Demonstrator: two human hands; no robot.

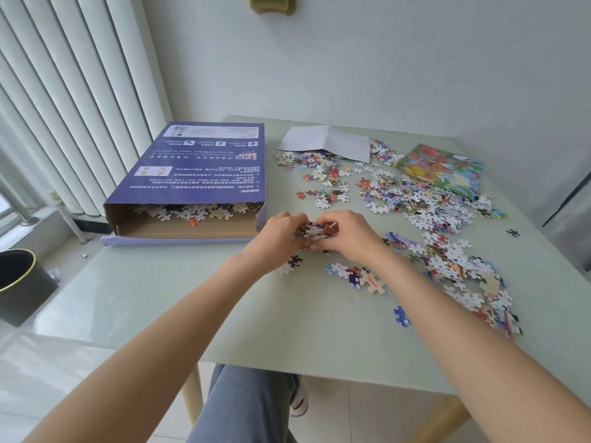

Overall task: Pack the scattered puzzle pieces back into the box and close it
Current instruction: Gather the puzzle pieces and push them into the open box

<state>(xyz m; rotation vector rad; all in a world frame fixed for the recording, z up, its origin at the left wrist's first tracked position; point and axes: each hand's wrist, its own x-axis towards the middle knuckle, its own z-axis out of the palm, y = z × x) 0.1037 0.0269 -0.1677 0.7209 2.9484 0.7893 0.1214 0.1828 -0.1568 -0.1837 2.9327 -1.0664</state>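
A flat purple puzzle box (pixel 195 167) lies at the table's left with its near end open and its flap folded down; several pieces lie inside the opening. My left hand (pixel 276 235) and my right hand (pixel 347 233) meet just right of that opening and together cup a bunch of puzzle pieces (pixel 315 231) between their curled fingers, just above the table. Scattered puzzle pieces (pixel 415 203) cover the right half of the table. A few loose pieces (pixel 355 274) lie below my right wrist.
A folded white paper (pixel 329 142) and a colourful reference picture (pixel 444 171) lie at the far right of the pale green table (pixel 192 298). A black bin (pixel 19 282) stands on the floor at left. Vertical blinds hang at left. My knees show under the table's near edge.
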